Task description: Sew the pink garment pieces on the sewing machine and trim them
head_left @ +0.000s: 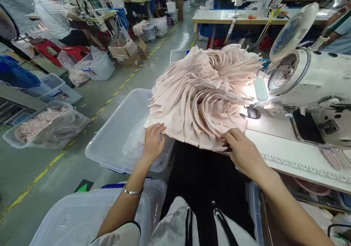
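Observation:
A large heap of pale pink fabric pieces [189, 103], layered and fanned out, lies on the sewing table beside the sewing machine [315, 81]. At the heap's near left corner, my left hand [153, 142] grips the fabric edge, its fingers on top and its thumb toward the inside. My right hand [240, 147] pinches the near right edge of the same heap, just short of the machine's needle area; its fingertips are partly hidden. A magnifier-like round disc [293, 32] is mounted above the machine head.
An open clear plastic bin [109, 140] stands left of the table, and a lidded bin [90, 216] is nearer me. A measuring tape strip [304, 167] runs along the table edge. Fabric strips [336, 159] lie at right. A person [55, 19] sits across the aisle.

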The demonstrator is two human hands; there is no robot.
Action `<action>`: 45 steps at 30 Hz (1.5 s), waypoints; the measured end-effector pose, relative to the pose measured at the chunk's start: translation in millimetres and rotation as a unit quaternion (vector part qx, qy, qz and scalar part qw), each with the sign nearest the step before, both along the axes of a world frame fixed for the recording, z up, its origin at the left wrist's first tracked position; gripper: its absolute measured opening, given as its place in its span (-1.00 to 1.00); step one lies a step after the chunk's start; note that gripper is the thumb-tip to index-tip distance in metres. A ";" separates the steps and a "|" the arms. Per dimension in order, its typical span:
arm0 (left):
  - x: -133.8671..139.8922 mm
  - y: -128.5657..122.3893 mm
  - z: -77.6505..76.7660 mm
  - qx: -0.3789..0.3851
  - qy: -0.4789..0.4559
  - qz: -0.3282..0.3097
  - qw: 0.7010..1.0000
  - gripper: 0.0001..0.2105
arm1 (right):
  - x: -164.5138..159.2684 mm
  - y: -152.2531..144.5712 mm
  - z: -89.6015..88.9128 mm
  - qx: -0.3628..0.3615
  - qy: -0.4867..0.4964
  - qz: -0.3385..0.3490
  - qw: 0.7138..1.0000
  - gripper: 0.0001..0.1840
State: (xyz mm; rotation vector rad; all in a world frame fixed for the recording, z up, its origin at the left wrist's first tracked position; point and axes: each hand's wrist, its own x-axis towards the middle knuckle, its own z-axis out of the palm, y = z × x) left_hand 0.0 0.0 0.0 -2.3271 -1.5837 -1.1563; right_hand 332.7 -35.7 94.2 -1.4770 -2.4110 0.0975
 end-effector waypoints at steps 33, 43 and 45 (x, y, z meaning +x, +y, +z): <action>3.6 12.6 -2.1 0.066 -0.069 0.020 0.995 -0.83 | -135.2 50.6 -15.2 -0.098 -0.086 0.055 0.990 -0.68; 2.7 12.6 -3.5 0.053 -0.076 0.030 0.995 -0.82 | -134.7 51.8 -9.5 -0.105 -0.077 0.040 0.991 -0.66; 1.9 12.9 -4.3 0.043 -0.073 0.033 0.996 -0.81 | -140.3 53.0 -8.2 -0.105 -0.076 0.054 0.990 -0.66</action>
